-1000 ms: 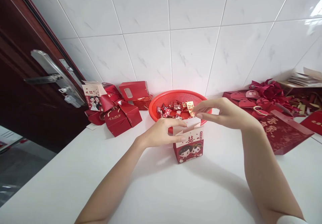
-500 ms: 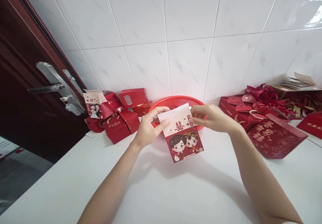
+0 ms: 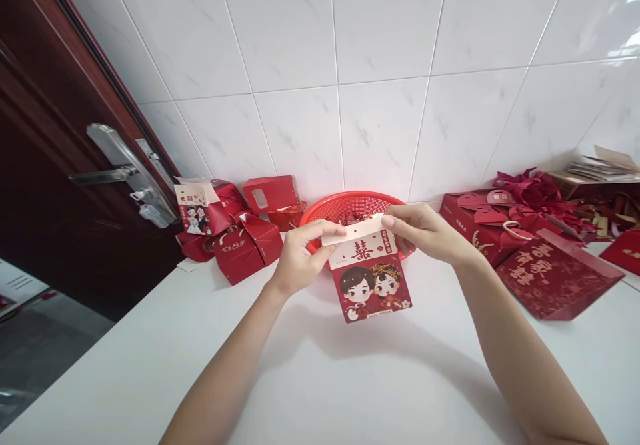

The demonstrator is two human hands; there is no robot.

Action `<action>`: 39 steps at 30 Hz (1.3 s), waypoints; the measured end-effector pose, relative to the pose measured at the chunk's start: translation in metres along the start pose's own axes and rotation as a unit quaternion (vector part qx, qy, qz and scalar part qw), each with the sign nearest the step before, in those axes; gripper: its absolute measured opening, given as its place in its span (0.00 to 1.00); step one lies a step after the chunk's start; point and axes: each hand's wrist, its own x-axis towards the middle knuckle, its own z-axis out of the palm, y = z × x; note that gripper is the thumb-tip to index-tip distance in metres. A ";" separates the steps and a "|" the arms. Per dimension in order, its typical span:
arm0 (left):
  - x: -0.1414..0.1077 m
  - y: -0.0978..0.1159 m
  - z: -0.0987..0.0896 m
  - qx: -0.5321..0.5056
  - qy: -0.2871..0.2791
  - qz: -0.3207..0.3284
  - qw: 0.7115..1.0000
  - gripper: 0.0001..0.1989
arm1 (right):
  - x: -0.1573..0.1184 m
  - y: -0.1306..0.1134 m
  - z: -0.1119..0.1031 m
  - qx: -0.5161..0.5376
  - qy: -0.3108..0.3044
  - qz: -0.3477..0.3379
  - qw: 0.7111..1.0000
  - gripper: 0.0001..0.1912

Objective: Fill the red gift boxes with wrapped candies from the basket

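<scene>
A red and cream paper box (image 3: 373, 285) printed with two cartoon faces hangs between my hands above the white table. My left hand (image 3: 306, 255) pinches its upper left corner, with the forefinger on the folded cream top flap. At the upper right corner my right hand (image 3: 425, 233) grips the same flap, its thumb lying over the edge. Behind the box stands a red plastic basket (image 3: 357, 198) with small red items in it, partly covered by the box and my hands.
Red gift boxes (image 3: 245, 248) are piled at the left, near a dark door (image 3: 40, 131) with a metal handle. More red boxes (image 3: 463, 221), a large red bag (image 3: 557, 275) and magenta ribbons (image 3: 525, 188) are at the right. A tiled wall (image 3: 300, 131) rises behind.
The box's top flap, upright before, is now folded over toward me. My fingers have shifted onto the fold. The view has moved slightly, and more of the basket's contents shows.
</scene>
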 end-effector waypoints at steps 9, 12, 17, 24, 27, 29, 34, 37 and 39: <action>-0.002 -0.002 -0.002 -0.050 -0.057 -0.020 0.997 0.21 | 0.001 0.000 0.001 0.035 0.028 0.002 0.999 0.26; 0.000 -0.003 0.001 -0.073 -0.036 -0.062 0.995 0.19 | 0.000 0.000 0.001 0.052 0.035 -0.004 0.998 0.26; 0.002 -0.003 0.006 -0.073 -0.013 -0.056 0.996 0.17 | 0.001 0.007 0.002 0.029 0.017 -0.007 0.999 0.21; 0.004 -0.040 0.023 -0.116 -0.029 -0.081 0.990 0.26 | -0.012 -0.007 -0.018 -0.063 0.148 -0.096 0.982 0.18; 0.001 -0.056 0.033 0.048 -0.067 -0.077 0.994 0.21 | -0.030 -0.018 -0.040 -0.076 0.387 -0.155 0.906 0.13; -0.001 -0.059 0.037 0.150 -0.107 -0.060 0.981 0.20 | -0.046 -0.021 -0.060 -0.103 0.538 -0.195 0.814 0.10; -0.003 -0.056 0.041 0.241 -0.132 -0.055 0.960 0.20 | -0.111 -0.017 -0.117 -0.297 0.702 -0.204 0.614 0.08; -0.002 -0.056 0.043 0.267 -0.131 -0.061 0.953 0.20 | -0.164 -0.007 -0.143 -0.410 0.702 -0.100 0.574 0.08; -0.001 -0.057 0.044 0.280 -0.132 -0.063 0.949 0.21 | -0.196 0.004 -0.153 -0.454 0.699 -0.010 0.552 0.09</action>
